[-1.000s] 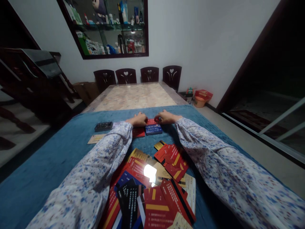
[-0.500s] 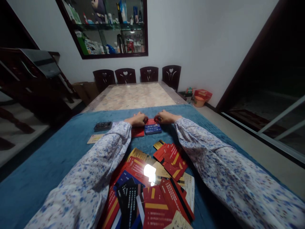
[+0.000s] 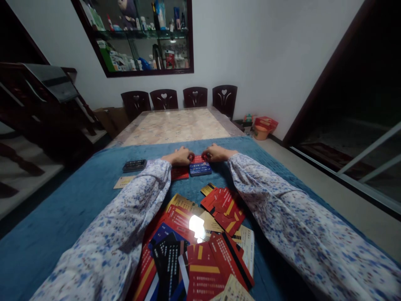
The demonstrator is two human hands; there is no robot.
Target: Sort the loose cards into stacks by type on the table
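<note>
My left hand (image 3: 181, 156) and my right hand (image 3: 216, 153) reach forward over the blue cloth, fingers curled on either side of a red card stack (image 3: 198, 159). Both hands grip its left and right ends. Just nearer to me lies a stack of blue cards (image 3: 200, 168). Another red card pile (image 3: 180, 173) sits beside my left wrist, partly hidden by the sleeve. Farther left are a black card stack (image 3: 134, 165) and a pale gold card (image 3: 123, 182). Between my forearms spreads a loose heap of red, gold, blue and black cards (image 3: 203, 267), with a bright light reflection on it.
A blue cloth (image 3: 78, 192) covers the near part of the marble-patterned table (image 3: 178, 124). Several dark wooden chairs (image 3: 224, 100) line the far end. An orange bucket (image 3: 260, 132) stands on the floor to the right, and a glass display cabinet (image 3: 140, 37) is set in the wall.
Almost nothing differs. The whole view has shifted very slightly, and both hands stay at the red card stack.
</note>
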